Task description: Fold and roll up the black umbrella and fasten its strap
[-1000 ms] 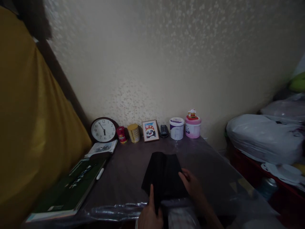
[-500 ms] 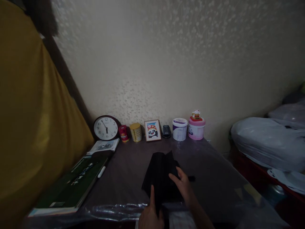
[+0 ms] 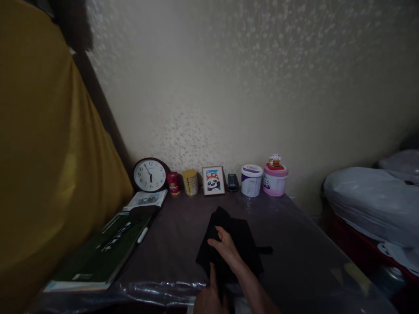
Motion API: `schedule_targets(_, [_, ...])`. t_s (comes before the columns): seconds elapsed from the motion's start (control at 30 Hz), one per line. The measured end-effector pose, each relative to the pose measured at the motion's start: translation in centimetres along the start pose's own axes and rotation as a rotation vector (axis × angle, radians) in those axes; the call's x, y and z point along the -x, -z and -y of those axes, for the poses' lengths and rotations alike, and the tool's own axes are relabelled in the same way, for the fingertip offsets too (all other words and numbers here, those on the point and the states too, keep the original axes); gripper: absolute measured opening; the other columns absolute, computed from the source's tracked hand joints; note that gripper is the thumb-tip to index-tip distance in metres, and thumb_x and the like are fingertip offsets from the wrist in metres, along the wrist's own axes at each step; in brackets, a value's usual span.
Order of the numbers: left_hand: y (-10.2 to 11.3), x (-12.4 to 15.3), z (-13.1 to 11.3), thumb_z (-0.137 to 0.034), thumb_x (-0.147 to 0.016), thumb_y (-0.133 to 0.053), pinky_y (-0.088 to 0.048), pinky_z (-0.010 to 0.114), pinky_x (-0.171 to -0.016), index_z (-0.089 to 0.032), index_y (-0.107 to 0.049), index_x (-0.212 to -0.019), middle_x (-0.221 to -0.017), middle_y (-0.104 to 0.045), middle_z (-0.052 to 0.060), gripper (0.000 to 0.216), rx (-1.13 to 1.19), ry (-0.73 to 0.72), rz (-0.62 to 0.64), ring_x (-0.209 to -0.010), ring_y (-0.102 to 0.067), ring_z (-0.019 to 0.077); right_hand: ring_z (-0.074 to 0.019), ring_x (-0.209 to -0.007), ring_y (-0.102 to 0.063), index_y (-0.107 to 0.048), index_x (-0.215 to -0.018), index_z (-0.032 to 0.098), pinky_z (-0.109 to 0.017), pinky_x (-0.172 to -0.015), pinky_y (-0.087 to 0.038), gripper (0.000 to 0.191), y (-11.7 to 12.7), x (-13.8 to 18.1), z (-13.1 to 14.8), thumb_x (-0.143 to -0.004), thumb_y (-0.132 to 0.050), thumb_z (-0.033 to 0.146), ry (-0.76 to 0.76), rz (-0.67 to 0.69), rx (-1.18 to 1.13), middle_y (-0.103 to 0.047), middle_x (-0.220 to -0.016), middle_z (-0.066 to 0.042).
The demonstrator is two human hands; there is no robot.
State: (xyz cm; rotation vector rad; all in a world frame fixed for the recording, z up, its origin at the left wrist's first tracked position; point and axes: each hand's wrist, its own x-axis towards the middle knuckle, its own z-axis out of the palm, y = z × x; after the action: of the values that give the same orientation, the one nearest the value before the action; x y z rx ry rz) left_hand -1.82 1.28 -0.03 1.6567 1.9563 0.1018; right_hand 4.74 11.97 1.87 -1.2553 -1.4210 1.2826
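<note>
A black folded cloth [image 3: 244, 242] lies on the dark table [image 3: 294, 261], near its front edge. My right hand [image 3: 225, 247] reaches across the cloth toward its left side, fingers stretched out and lying flat on the fabric. My left hand [image 3: 209, 296] is at the bottom edge of the view with its index finger pointing forward and pressed on the cloth's near edge; the other fingers are curled. A small black strap sticks out of the cloth to the right.
Along the wall stand a round clock [image 3: 149, 175], a red can [image 3: 173, 183], a gold tin [image 3: 190, 182], a panda picture frame [image 3: 213, 180], a dark device [image 3: 232, 182], a white tub [image 3: 251, 180] and a pink tub [image 3: 275, 179]. Green books [image 3: 101, 253] lie left, plastic-wrapped bundles [image 3: 373, 200] right.
My right hand has slid from the cloth's right side leftward across its top. The cloth's upper left corner has risen into a peak. The camera has panned slightly left.
</note>
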Motion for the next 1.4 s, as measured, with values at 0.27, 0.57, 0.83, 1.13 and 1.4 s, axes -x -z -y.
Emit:
schedule_targets(0.27, [0.0, 0.1, 0.7, -0.027, -0.081, -0.043, -0.045, 0.038, -0.083, -0.008, -0.007, -0.139, -0.119, -0.057, 0.018, 0.071, -0.051, -0.016, -0.021, -0.099, -0.06, 0.0267, -0.0251, -0.116, -0.049, -0.045, -0.124, 0.015, -0.035, -0.09, -0.043, 0.066, -0.8, -1.7, -2.1, -0.061, -0.063, 0.024, 0.011, 0.09, 0.264, -0.055, -0.123, -0.015])
schedule_targets(0.57, [0.6, -0.9, 0.4, -0.017, -0.082, -0.031, -0.039, 0.041, -0.094, -0.022, -0.051, -0.119, -0.123, -0.053, 0.007, 0.043, -0.129, -0.371, -0.387, -0.11, -0.049, 0.0251, -0.0231, -0.109, -0.055, -0.049, -0.123, 0.017, -0.03, -0.084, -0.045, 0.063, -0.5, -1.0, -0.7, -0.062, -0.064, 0.025, 0.024, 0.195, 0.41, -0.058, -0.12, -0.013])
schedule_targets(0.83, [-0.3, -2.8, 0.0, -0.026, -0.085, -0.036, -0.03, 0.045, -0.105, -0.019, -0.047, -0.124, -0.128, -0.051, 0.007, 0.041, -0.117, -0.497, -0.506, -0.122, -0.04, 0.0265, -0.0174, -0.076, -0.064, -0.071, -0.082, 0.024, -0.024, -0.065, -0.045, 0.02, 0.3, -0.6, 0.5, -0.07, -0.057, 0.03, 0.217, 0.404, 0.531, -0.071, -0.078, 0.002])
schedule_targets(1.13, [-3.2, -4.6, 0.8, -0.035, -0.084, -0.043, -0.045, 0.037, -0.092, -0.023, -0.054, -0.116, -0.127, -0.053, 0.004, 0.036, -0.19, -0.475, -0.841, -0.118, -0.047, 0.0216, -0.0158, -0.084, -0.06, -0.067, -0.084, 0.02, -0.027, -0.079, -0.045, 0.022, 2.8, 1.2, 0.2, -0.085, -0.046, 0.029, 0.472, 0.212, 0.367, -0.067, -0.086, -0.003])
schedule_targets(1.4, [-4.3, -5.8, 1.2, -0.033, -0.08, -0.046, -0.048, 0.041, -0.083, -0.03, -0.052, -0.119, -0.125, -0.055, 0.0, 0.04, -0.4, -0.487, -1.097, -0.112, -0.051, 0.0258, -0.0192, -0.117, -0.045, -0.064, -0.1, 0.025, -0.04, -0.102, -0.03, 0.025, 4.5, -1.2, -2.1, -0.089, -0.042, 0.029, 0.66, 0.256, 0.665, -0.061, -0.115, -0.004])
